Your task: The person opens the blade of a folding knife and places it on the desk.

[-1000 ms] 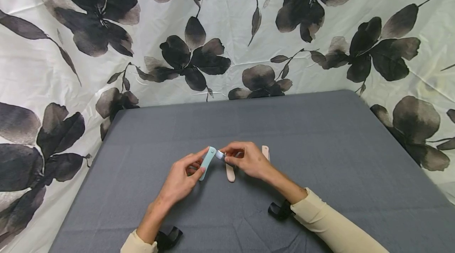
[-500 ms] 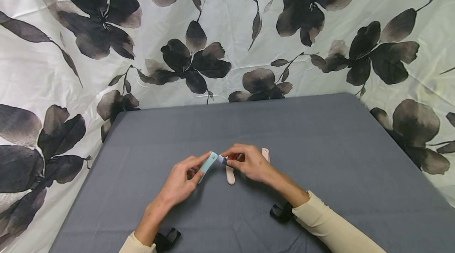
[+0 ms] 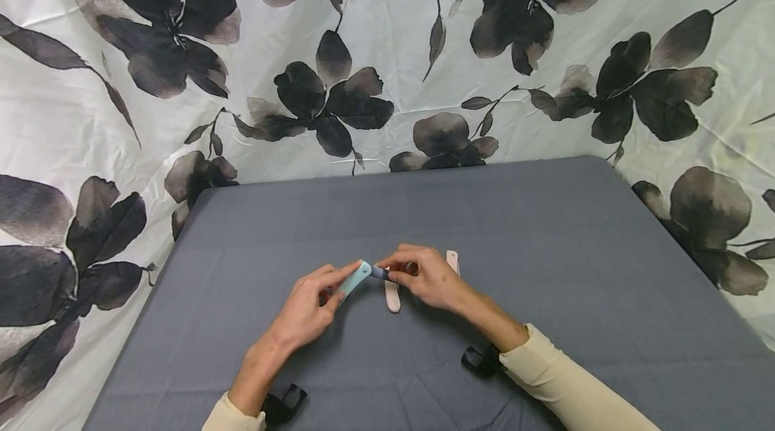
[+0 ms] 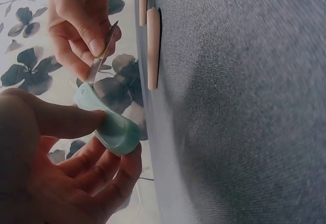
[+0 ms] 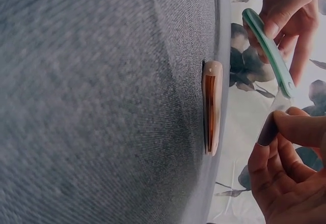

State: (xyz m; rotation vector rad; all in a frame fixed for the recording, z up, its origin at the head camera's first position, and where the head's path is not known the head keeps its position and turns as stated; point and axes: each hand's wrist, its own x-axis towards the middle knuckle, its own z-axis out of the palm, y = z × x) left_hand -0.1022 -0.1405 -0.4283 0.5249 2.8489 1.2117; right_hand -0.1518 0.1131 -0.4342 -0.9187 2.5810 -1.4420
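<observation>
My left hand [image 3: 305, 310] holds the mint-green handle [image 5: 272, 51] of a folding knife, thumb on one side and fingers on the other. My right hand [image 3: 432, 276] pinches the knife's metal blade [image 4: 103, 53] between thumb and fingers. The blade stands out from the handle's pivot end, and the right fingers cover part of it. The knife is held above the table. Below the right hand lies a pale pink folding knife [image 5: 212, 107], its handle slot showing in the right wrist view. Another pale pink piece [image 3: 452, 261] is partly hidden behind the right hand.
A grey cloth [image 3: 272, 222] covers the table. Behind and beside it hangs a white curtain [image 3: 387, 34] with dark flowers. Black straps [image 3: 481, 360] hang at both wrists.
The mint handle has tilted to the right and its pivot end has come slightly lower. The blade lies flatter, with the right hand still pinching it. The pink pieces stay in place.
</observation>
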